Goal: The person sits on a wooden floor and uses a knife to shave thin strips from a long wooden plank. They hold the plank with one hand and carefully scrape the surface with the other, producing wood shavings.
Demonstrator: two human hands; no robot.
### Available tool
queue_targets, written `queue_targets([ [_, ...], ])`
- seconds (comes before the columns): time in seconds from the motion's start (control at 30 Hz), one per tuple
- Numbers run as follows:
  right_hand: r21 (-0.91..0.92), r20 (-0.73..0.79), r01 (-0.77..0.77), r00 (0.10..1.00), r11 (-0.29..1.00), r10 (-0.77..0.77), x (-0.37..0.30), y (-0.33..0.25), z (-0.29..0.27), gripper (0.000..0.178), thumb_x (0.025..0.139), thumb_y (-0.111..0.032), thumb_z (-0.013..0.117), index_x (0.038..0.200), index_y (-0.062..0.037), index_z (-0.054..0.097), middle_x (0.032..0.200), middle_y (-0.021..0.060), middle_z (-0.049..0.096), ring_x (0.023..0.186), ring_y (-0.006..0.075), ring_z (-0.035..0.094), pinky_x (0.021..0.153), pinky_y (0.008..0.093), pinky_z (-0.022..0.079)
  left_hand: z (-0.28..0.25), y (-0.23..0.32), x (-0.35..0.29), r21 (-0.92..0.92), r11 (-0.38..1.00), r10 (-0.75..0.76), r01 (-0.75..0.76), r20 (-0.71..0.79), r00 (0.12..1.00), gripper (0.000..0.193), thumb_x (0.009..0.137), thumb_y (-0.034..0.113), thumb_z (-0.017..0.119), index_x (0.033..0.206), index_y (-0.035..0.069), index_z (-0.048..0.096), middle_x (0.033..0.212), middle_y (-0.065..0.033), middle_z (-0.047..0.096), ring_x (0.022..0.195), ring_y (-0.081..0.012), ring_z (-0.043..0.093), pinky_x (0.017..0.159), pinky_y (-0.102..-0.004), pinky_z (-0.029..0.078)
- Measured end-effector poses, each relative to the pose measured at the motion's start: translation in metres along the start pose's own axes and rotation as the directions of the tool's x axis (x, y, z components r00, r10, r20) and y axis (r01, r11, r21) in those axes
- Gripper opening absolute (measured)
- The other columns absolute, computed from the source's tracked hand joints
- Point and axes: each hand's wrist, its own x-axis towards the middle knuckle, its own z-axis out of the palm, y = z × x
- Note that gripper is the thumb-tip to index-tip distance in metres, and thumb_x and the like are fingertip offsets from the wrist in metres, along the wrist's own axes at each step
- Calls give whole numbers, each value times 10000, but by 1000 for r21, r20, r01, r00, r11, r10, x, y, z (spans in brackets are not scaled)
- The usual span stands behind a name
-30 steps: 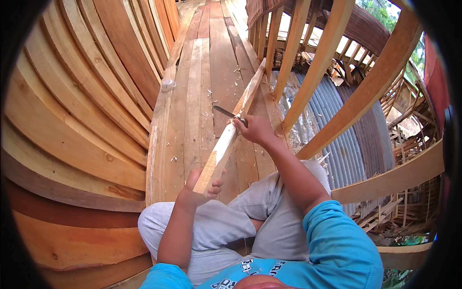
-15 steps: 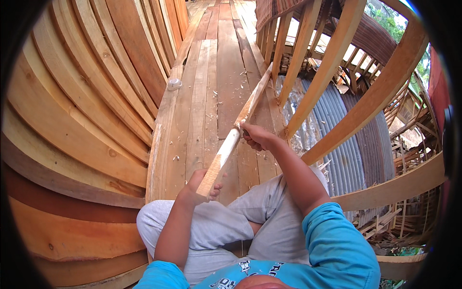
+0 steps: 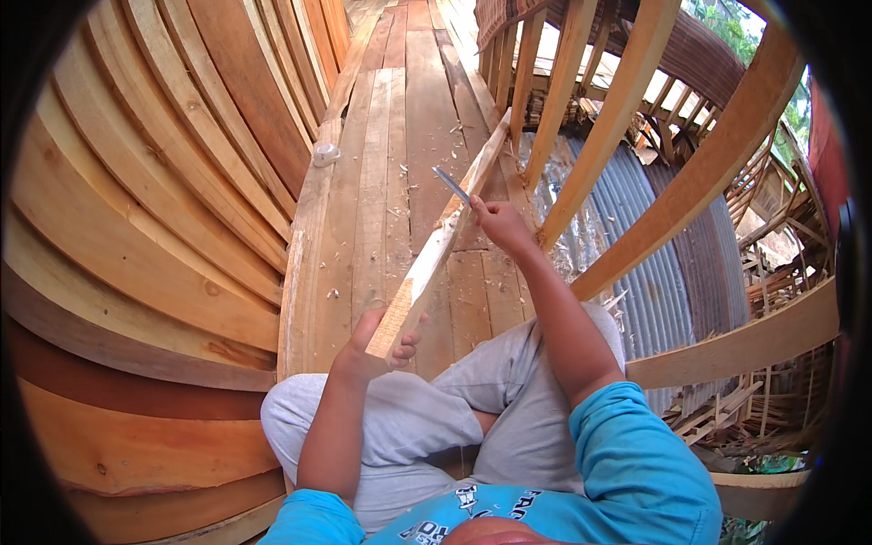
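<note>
A long squared piece of wood [image 3: 425, 270] slants away from me, its far end near the railing on the right. My left hand [image 3: 357, 351] is wrapped round its near end from below, with fingertips showing on the right side. Farther up, the wood has pale, freshly cut faces and a brownish patch. My right hand [image 3: 501, 224] is closed round a knife, the handle hidden in the fist. The narrow grey blade [image 3: 451, 184] points up and left, crossing over the wood's upper part.
Plank flooring [image 3: 372, 173] with scattered shavings runs ahead. Upright boards [image 3: 163, 209] wall the left side. On the right stands a slatted wooden railing [image 3: 604, 154], with corrugated metal sheets [image 3: 636, 263] beyond it. A small whitish object [image 3: 326, 155] lies at the floor's left edge.
My right hand has moved up along the wood, away from me, and the blade now shows. The wood's near end has shifted slightly left and nearer me, still held by my left hand.
</note>
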Motion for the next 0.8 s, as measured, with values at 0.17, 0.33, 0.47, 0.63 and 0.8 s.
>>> queue_targets([
  [0.17, -198, -72, -11, 997, 980, -4, -12, 0, 24, 569, 997, -517, 413, 833, -49, 693, 760, 196, 653, 789, 378, 649, 723, 461, 479, 11, -1, -4, -67, 997, 30, -33, -47, 998, 477, 986, 374, 331, 1223, -5, 499, 702, -80, 494, 473, -160, 463, 391, -282, 401],
  [0.33, -189, 54, 19, 999, 982, -9, -23, -10, 41, 637, 974, -589, 404, 848, -41, 704, 777, 212, 664, 801, 392, 658, 724, 476, 480, 14, 0, -7, -121, 992, 40, -47, -60, 997, 496, 994, 364, 310, 1245, -33, 468, 701, -85, 469, 454, -161, 469, 360, -282, 419],
  [0.47, -218, 142, 10, 990, 976, 21, -26, -13, 38, 725, 930, -673, 425, 819, -5, 682, 686, 204, 631, 702, 356, 646, 682, 462, 478, 7, 4, -6, -110, 994, 26, -25, 6, 1000, 466, 990, 356, 342, 1214, -17, 512, 700, -82, 502, 485, -158, 480, 401, -274, 409],
  [0.63, 83, 306, -158, 944, 984, 126, -13, 1, 32, 704, 920, -690, 443, 628, -53, 511, 507, 52, 427, 445, 182, 424, 443, 367, 341, 12, 5, -2, -82, 996, 26, -28, -32, 999, 464, 992, 357, 342, 1215, -15, 508, 700, -84, 512, 480, -159, 480, 390, -275, 405],
  [0.8, 363, 663, -563, 716, 742, 219, -8, -29, -5, 624, 921, -684, 463, 587, -190, 280, 527, -95, 207, 401, 43, 149, 377, 242, 86, 7, 6, -10, -124, 991, 40, -42, -24, 999, 489, 997, 369, 316, 1255, -23, 454, 705, -87, 491, 467, -164, 483, 348, -286, 430],
])
